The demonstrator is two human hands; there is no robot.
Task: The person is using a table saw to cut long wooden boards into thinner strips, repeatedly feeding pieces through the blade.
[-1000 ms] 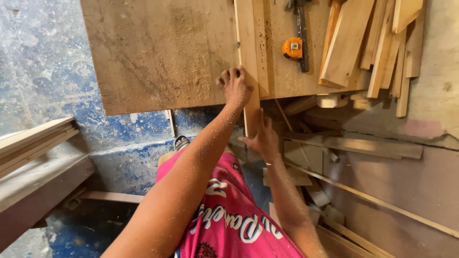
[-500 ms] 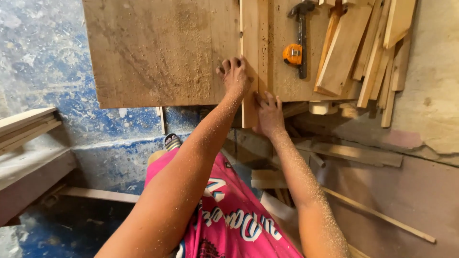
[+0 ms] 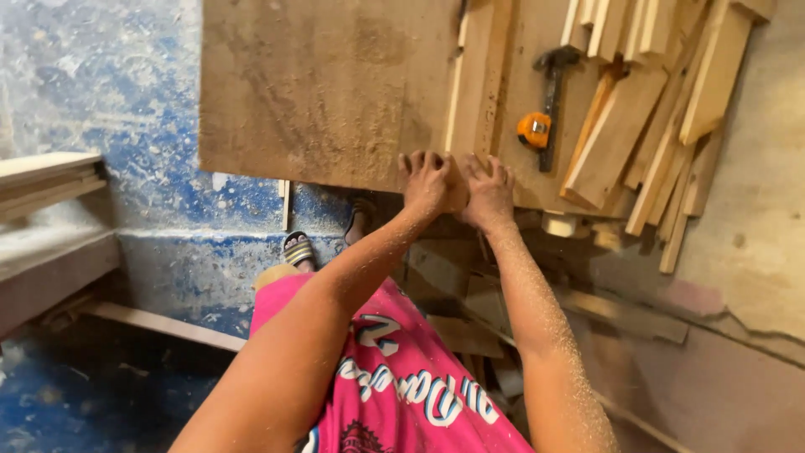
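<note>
A narrow wooden plank (image 3: 475, 92) lies lengthwise on the workbench, next to a large sawdust-covered plywood board (image 3: 327, 84). My left hand (image 3: 425, 180) and my right hand (image 3: 490, 191) sit side by side at the plank's near end, at the bench's front edge. Their fingers curl over the top of that end. Both forearms are dusted with sawdust.
An orange tape measure (image 3: 534, 130) and a hammer (image 3: 553, 92) lie on the bench just right of the plank. Several wood strips (image 3: 662, 117) are stacked at the right. Scrap boards (image 3: 620, 315) lie below the bench, timber (image 3: 42, 180) is piled at the left, and a sandalled foot (image 3: 298, 249) stands on the blue floor.
My right hand came up from below the bench edge to sit beside my left hand. The plank's overhanging end has slid away onto the bench.
</note>
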